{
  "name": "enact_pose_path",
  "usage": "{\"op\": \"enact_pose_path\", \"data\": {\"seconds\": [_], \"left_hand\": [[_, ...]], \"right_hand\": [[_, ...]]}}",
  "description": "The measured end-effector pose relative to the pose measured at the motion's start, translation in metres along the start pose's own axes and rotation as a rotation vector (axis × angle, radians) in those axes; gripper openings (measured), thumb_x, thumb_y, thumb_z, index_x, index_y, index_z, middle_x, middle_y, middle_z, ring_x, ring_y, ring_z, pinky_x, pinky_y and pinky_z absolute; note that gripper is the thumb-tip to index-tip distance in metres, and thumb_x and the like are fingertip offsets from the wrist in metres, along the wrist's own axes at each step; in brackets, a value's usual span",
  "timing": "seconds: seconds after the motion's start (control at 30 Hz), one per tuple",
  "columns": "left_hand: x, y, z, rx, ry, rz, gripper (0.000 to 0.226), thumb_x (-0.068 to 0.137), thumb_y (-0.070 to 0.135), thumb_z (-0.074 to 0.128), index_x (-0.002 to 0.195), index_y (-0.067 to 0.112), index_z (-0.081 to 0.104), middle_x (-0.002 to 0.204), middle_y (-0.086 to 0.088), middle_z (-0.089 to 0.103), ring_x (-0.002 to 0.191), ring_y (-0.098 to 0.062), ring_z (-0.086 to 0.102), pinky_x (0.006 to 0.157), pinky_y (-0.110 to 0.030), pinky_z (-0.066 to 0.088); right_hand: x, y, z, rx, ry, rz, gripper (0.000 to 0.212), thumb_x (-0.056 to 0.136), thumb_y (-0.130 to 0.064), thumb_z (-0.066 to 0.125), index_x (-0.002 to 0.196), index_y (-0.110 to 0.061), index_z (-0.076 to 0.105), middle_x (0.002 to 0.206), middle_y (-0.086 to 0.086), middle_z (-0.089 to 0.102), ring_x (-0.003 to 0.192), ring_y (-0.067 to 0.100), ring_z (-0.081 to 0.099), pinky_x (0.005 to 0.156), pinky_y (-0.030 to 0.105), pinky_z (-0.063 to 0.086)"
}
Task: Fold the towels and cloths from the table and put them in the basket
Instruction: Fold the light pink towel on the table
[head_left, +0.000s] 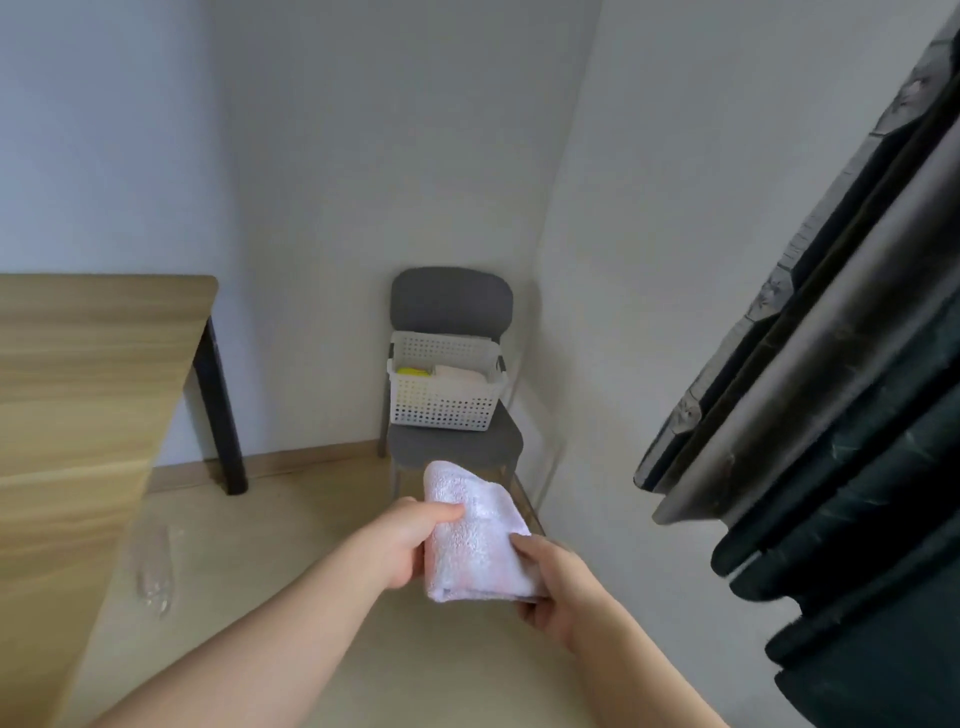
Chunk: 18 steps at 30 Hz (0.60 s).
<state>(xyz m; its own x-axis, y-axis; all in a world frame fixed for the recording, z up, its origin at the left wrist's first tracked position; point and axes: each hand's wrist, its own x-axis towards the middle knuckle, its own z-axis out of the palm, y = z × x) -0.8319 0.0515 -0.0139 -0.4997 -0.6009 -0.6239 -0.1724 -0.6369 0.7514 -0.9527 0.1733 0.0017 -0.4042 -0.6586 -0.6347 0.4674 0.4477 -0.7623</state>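
A folded pale pink towel (475, 540) is held out in front of me over the floor. My left hand (410, 545) grips its left edge with the thumb on top. My right hand (550, 582) holds its lower right corner. Beyond the towel, a white perforated basket (444, 402) stands on a grey chair (452, 301) in the room's corner. Inside the basket lie a yellow cloth (413, 372) and a pale folded cloth (460, 373). The wooden table (78, 389) is at the left, and no cloth shows on its visible part.
The table's black leg (221, 410) stands on the light wooden floor. A clear plastic piece (153, 566) lies on the floor near the table. Dark curtains (857, 441) hang at the right. White walls close the corner behind the chair.
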Motion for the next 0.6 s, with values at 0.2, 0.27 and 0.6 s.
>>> {"op": "enact_pose_path", "data": {"seconds": [0.2, 0.27, 0.6], "left_hand": [[0.099, 0.087, 0.002, -0.034, -0.038, 0.028, 0.044, 0.080, 0.003, 0.064, 0.122, 0.005, 0.048, 0.112, -0.019, 0.065, 0.100, -0.035, 0.065, 0.080, -0.047, 0.054], [0.129, 0.109, 0.003, -0.015, -0.031, 0.071, 0.043, 0.080, -0.004, 0.061, 0.121, 0.006, 0.050, 0.112, -0.019, 0.065, 0.100, -0.034, 0.064, 0.080, -0.045, 0.054], [0.285, 0.199, 0.021, -0.053, 0.177, 0.109, 0.038, 0.085, -0.006, 0.057, 0.122, 0.003, 0.050, 0.109, -0.019, 0.063, 0.096, -0.035, 0.062, 0.078, -0.045, 0.053]], "right_hand": [[0.110, -0.089, 0.016, -0.024, 0.059, -0.113, 0.019, 0.087, 0.000, 0.056, 0.103, -0.009, 0.052, 0.093, 0.013, 0.065, 0.077, 0.027, 0.061, 0.067, 0.037, 0.052], [0.141, -0.113, 0.021, -0.003, 0.052, -0.143, 0.021, 0.086, 0.007, 0.054, 0.099, -0.009, 0.051, 0.097, 0.015, 0.063, 0.083, 0.030, 0.061, 0.079, 0.043, 0.052], [0.318, -0.211, 0.028, -0.037, 0.006, -0.054, 0.022, 0.083, 0.012, 0.053, 0.093, -0.009, 0.052, 0.093, 0.013, 0.059, 0.080, 0.027, 0.058, 0.066, 0.036, 0.052]]}}
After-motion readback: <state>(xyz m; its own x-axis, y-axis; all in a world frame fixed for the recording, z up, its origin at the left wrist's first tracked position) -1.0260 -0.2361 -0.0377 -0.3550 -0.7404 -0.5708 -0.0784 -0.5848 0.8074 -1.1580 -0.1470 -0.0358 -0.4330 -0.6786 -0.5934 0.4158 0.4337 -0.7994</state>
